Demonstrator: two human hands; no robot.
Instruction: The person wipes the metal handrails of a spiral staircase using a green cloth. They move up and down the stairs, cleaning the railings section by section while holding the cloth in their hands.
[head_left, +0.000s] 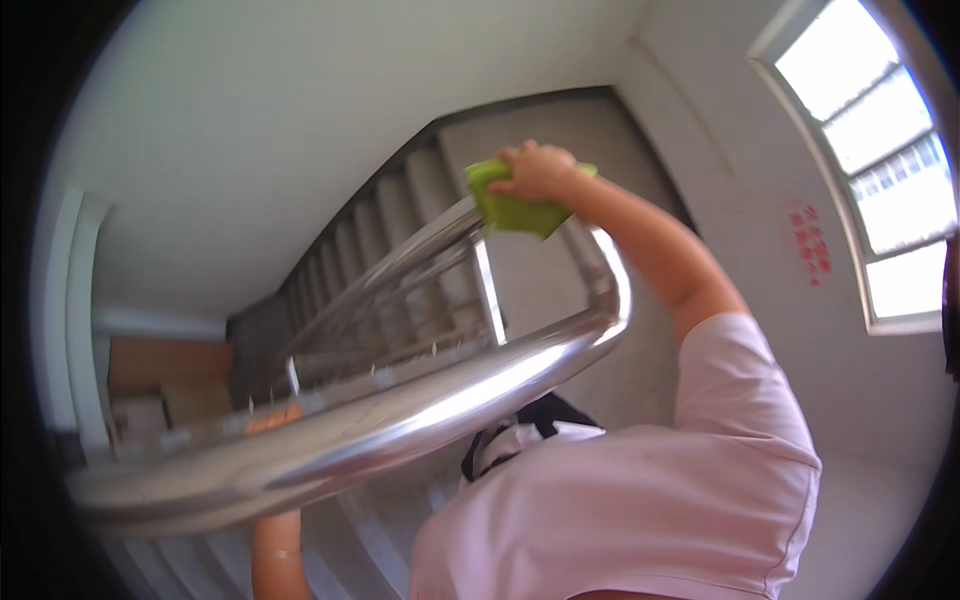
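Observation:
My right hand (538, 174) holds a folded green cloth (525, 217) at the far bend of the stainless steel handrail (420, 409). The cloth covers part of the rail there, with my fingers spread over it. My right arm reaches around the outside of the bend. Low on the left, my left hand (274, 420) is mostly hidden behind the near stretch of handrail. Only some blurred fingers show beyond the tube, and the forearm emerges below it. What those fingers touch cannot be made out.
Concrete stairs (360, 232) descend beyond the railing towards the left, along a white wall (225, 150). A landing (540, 127) lies past the bend. A window (870, 165) and red wall writing (810, 244) are at right. Brown boxes or boards (172, 364) stand at lower left.

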